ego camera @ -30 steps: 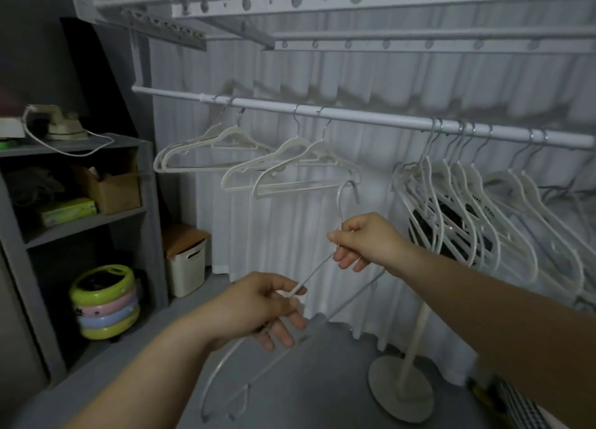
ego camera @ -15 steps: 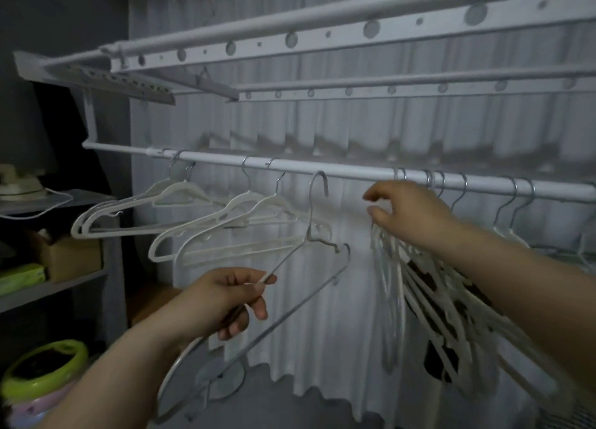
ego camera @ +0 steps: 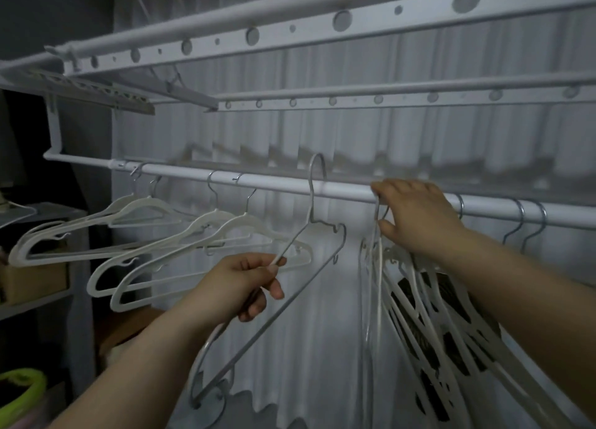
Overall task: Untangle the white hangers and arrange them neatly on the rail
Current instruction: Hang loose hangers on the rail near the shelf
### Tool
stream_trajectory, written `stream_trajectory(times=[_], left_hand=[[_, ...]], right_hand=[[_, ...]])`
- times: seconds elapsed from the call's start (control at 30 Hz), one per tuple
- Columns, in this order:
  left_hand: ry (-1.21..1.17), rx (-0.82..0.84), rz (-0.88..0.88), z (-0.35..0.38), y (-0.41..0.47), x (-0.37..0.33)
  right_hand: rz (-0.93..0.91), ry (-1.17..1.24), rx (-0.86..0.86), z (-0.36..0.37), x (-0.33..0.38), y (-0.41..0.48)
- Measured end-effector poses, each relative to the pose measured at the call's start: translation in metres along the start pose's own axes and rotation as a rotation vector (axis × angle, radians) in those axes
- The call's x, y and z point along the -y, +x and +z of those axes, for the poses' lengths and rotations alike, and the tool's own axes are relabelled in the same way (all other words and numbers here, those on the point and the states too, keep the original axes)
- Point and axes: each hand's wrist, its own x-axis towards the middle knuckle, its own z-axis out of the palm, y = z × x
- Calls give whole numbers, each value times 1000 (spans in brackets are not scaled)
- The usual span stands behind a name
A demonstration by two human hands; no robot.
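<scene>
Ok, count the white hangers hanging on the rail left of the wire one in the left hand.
4. Two hangers overlap near the rail's left end; two more hang just right, beside the wire hanger. None seems hidden there.

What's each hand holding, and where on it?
Left hand pinches the thin hanger by its sloping arm. Right hand seems to pinch a bunched hanger's hook at the rail.

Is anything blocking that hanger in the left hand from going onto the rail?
Nothing visible does. The left hand holds the thin hanger with its hook raised at a bare stretch of rail, between the spaced hangers and the right hand gripping the bunched hangers.
</scene>
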Motion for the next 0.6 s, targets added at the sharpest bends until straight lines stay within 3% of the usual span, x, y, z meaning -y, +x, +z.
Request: stream_trajectory(times=[0.27,0.47,0.6], left_hand=[[-2,105,-54,17,28,15],[132,208,-95,15,33,22],[488,87,168,4,32,25]], right_hand=[[9,-31,15,-4,-4,-4],[22,-17,-30,-1,7,4],[-22,45,-93,-1,22,17]])
